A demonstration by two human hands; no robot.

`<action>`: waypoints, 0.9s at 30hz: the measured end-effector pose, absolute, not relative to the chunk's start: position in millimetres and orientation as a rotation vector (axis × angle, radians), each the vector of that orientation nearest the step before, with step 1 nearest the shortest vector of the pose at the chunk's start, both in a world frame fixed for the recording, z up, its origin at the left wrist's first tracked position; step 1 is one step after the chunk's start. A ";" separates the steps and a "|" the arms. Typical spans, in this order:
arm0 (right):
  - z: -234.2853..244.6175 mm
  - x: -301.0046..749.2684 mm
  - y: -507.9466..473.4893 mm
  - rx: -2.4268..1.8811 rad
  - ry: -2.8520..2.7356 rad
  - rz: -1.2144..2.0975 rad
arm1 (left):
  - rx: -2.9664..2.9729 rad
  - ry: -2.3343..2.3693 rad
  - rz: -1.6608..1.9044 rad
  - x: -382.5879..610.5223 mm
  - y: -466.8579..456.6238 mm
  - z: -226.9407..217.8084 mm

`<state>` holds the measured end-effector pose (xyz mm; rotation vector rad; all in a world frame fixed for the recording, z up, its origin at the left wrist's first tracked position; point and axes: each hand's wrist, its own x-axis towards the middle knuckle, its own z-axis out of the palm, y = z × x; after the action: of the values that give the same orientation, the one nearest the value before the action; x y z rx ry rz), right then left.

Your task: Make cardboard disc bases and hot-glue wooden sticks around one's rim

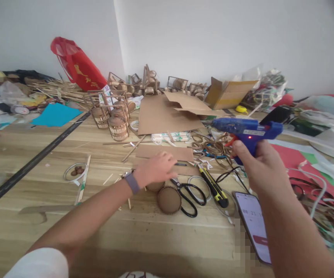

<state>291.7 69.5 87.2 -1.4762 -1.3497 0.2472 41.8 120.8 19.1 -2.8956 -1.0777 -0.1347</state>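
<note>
My right hand (258, 158) is wrapped round the handle of a blue glue gun (242, 127). The gun is raised above the table, its nozzle pointing left and a small red light glowing on its side. A watch is on the wrist of my left hand (158, 166), which reaches out over a cardboard strip (181, 153) with its fingers loosely spread and nothing visible in them. Just below that hand lies a round brown piece with a braided rim (169, 200); a second one (155, 186) is partly hidden by it. Black-handled scissors (188, 195) lie close by.
A yellow and black utility knife (213, 187) and a phone (252, 226) lie on the right. Small bamboo baskets (118, 127) stand behind, near large cardboard sheets (167, 114). Left are a ring of brown beads (77, 170), blue paper (55, 114) and a red bag (81, 67).
</note>
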 end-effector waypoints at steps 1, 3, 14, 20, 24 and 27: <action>82.0 286.3 63.1 -1.483 -1.336 0.314 | -2.938 -1.034 -0.123 42.2 106.7 14.2; 70.4 274.8 51.5 -1.490 -1.316 0.458 | -3.046 -0.951 -0.117 39.8 81.1 2.4; 22.7 229.4 34.7 -1.497 -1.394 0.944 | -2.874 -1.405 -0.074 -7.8 47.4 -26.3; 1.2 221.2 37.1 -1.533 -1.402 0.957 | -2.983 -1.401 -0.214 -16.4 40.7 -30.1; -12.3 217.5 34.7 -1.576 -1.363 0.979 | -3.122 -1.544 -0.472 -12.3 36.9 -18.4; -17.0 215.9 32.7 -1.573 -1.307 0.999 | -3.234 -1.793 -0.918 -10.9 28.7 -4.3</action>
<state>215.9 32.7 -17.0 -1.5734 -1.3073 0.9991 -10.9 28.7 -4.3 -3.2339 -1.7927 -0.9182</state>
